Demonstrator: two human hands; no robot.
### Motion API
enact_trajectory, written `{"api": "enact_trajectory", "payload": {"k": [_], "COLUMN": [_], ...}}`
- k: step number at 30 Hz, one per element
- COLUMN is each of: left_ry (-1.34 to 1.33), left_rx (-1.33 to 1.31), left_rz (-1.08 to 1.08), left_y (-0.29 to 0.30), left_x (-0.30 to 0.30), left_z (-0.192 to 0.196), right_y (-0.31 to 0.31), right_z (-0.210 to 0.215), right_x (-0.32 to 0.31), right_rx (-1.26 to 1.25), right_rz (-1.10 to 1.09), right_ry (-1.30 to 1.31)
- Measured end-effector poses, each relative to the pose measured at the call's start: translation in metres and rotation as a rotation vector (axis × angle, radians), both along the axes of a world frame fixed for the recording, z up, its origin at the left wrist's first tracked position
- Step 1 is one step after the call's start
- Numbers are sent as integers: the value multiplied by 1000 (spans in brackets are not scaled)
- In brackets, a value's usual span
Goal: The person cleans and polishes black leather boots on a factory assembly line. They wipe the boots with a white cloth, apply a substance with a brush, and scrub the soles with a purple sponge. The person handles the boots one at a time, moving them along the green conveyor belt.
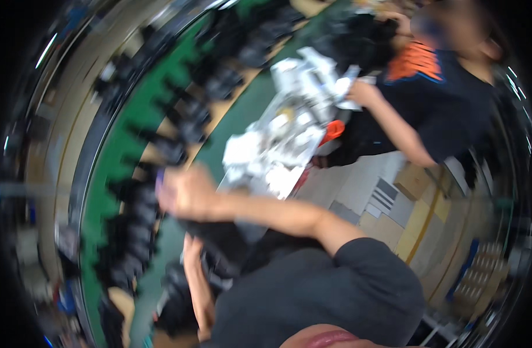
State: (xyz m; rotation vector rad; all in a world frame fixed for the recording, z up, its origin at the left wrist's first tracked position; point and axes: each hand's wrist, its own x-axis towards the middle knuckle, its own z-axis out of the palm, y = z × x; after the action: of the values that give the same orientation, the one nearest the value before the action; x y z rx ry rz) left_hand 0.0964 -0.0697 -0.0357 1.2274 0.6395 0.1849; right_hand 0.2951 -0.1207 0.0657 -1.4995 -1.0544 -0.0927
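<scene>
A worker's right hand [187, 191], fingers curled and blurred, reaches toward a row of black items [190, 122] at a green-topped work line; whether it grips anything cannot be told, though a purple spot shows at its fingertips. Just below it, the left hand [192, 248] is raised beside a black item [222, 239] under the right wrist, its hold also unclear. The row runs just left of the right hand, ahead of it and back behind it, along the green surface [94, 226]. Ahead and to the right of that hand lies a heap of white plastic packaging [242, 152], an orange object [334, 131] at its far side. Farther right, a co-worker [457, 116] in a dark shirt extends a hand to the heap. Well right of the hand, a cardboard box [413, 181] sits low.
</scene>
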Motion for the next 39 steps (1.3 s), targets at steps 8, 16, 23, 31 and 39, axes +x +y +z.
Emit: {"api": "enact_trajectory", "payload": {"k": [8,16,23,31,39], "left_ry": [-99,-223,-273,-655,-1568], "left_rx": [-229,-245,-263,18,-429], "left_rz": [116,98,202,598,202], "left_y": [-2,-5,-2,20,41], "left_x": [-33,-46,-62,-161,-200], "left_z": [10,-1,-3,38,36], "right_y": [-67,-80,-5,-54,-50], "right_z": [-21,-35,-29,-156,-135], "right_x": [-59,-74,-69,-29,-154], "right_rx": [-151,-143,-124,-1103,-831], "right_rz": [206,306,326,116,524], "right_ry": [14,44,-4,-278,396]}}
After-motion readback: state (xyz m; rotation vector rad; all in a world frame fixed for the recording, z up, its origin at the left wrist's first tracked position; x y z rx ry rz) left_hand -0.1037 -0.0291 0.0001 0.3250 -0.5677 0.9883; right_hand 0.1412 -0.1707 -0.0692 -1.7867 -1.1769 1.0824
